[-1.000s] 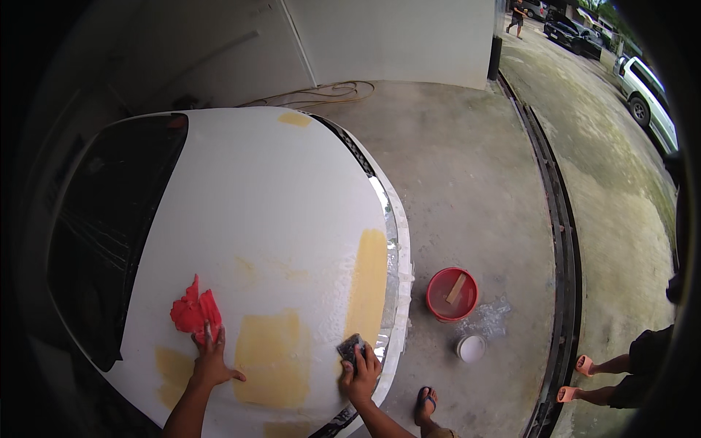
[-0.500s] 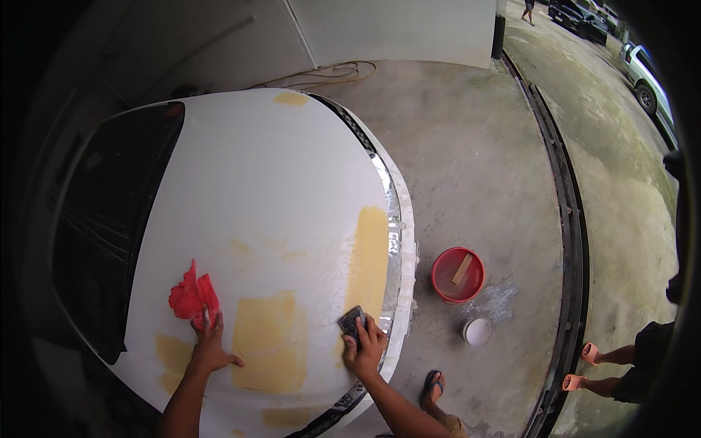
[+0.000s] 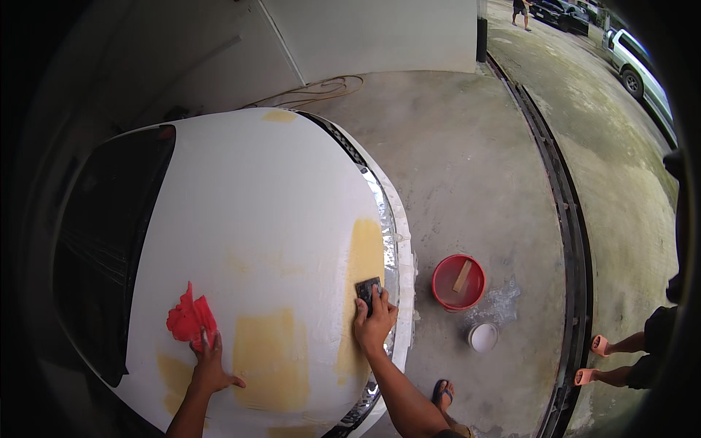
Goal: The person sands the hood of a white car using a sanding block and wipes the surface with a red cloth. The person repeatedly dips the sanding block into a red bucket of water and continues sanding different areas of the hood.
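A white car hood (image 3: 270,175) with several yellowish filler patches spreads out below me. My right hand (image 3: 374,321) grips a dark sanding block (image 3: 369,290), pressed to the long yellow patch (image 3: 365,244) along the hood's front edge. On the hood's left part lies a crumpled red cloth (image 3: 190,318). My left hand (image 3: 209,365) rests at the cloth's near edge, fingers stretched onto it and thumb spread out to the side. A broad square yellow patch (image 3: 270,361) sits between my two hands.
On the concrete floor stand a red bucket (image 3: 442,292) with a wooden strip (image 3: 461,276) in it, and a small white tub (image 3: 483,337). A hose (image 3: 321,91) lies by the wall. A floor rail (image 3: 562,190) runs at right; a person in orange sandals (image 3: 584,376) stands beyond it.
My right hand has slid the sanding block farther forward along the yellow patch. The left hand stays at the red cloth. The whole view has shifted slightly.
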`<action>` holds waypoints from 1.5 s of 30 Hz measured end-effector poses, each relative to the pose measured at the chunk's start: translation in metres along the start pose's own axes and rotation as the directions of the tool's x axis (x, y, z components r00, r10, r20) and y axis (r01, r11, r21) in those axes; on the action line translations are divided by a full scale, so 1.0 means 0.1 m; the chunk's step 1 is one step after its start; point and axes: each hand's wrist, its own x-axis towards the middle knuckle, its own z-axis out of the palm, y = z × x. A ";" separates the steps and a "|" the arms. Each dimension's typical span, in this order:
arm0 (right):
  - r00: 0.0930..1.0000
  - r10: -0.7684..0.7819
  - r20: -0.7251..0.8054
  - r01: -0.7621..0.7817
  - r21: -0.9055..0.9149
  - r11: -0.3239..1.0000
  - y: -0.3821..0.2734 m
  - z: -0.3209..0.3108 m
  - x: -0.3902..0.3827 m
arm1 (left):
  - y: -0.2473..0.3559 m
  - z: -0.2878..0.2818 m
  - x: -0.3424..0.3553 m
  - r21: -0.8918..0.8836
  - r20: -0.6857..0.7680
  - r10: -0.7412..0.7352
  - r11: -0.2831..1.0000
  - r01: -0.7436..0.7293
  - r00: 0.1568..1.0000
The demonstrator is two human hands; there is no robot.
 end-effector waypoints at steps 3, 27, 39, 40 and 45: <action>0.994 0.070 0.081 -0.065 -0.052 0.996 -0.11 0.34 1.13 | -0.02 0.02 0.01 -0.009 -0.008 0.000 1.000 0.000 1.000; 0.993 -0.081 0.087 0.080 0.008 0.997 -0.04 0.25 1.04 | -0.03 0.03 -0.01 0.006 0.022 0.000 1.000 0.000 1.000; 0.955 -0.276 0.108 0.252 0.193 0.948 0.18 0.11 0.99 | 0.02 0.00 -0.01 -0.007 0.063 -0.061 0.998 0.061 0.996; 0.955 -0.286 0.079 0.272 0.155 0.950 0.14 0.24 1.23 | 0.02 -0.01 -0.01 -0.051 0.023 -0.042 0.998 0.043 0.999; 0.964 -0.251 0.084 0.250 0.018 0.968 0.19 -0.18 -0.57 | 0.02 0.00 0.01 -0.035 0.004 -0.009 0.999 0.010 1.000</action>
